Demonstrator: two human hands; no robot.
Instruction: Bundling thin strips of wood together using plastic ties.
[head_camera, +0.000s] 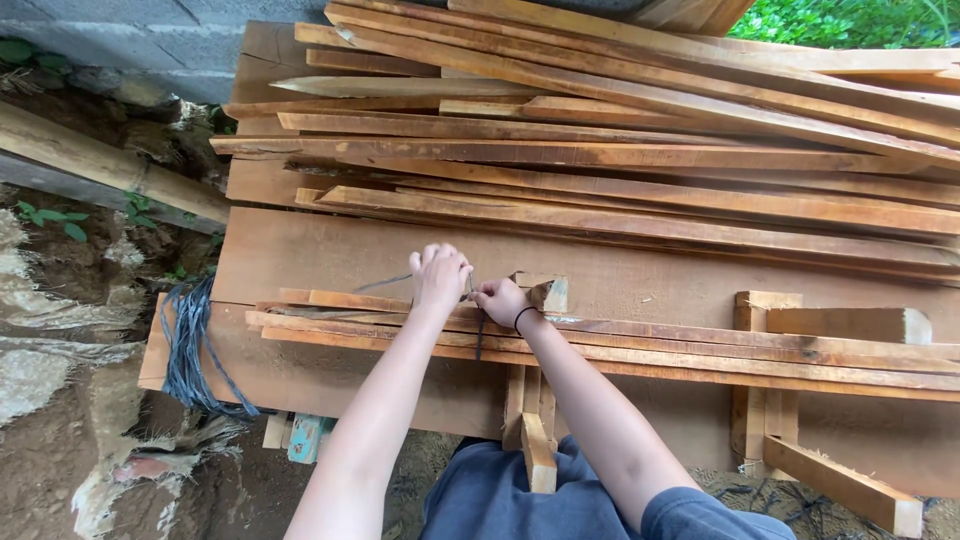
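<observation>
Several long, thin, reddish-brown wooden slats lie bundled across the wide brown plank bench, rough-edged and splintery. Left of that bundle, a hank of blue-grey plastic twine hangs off the bench edge. Over the bundle, our left hand is curled tight on a grey strand of cord, and just right of it our right hand pinches the same strand.
</observation>
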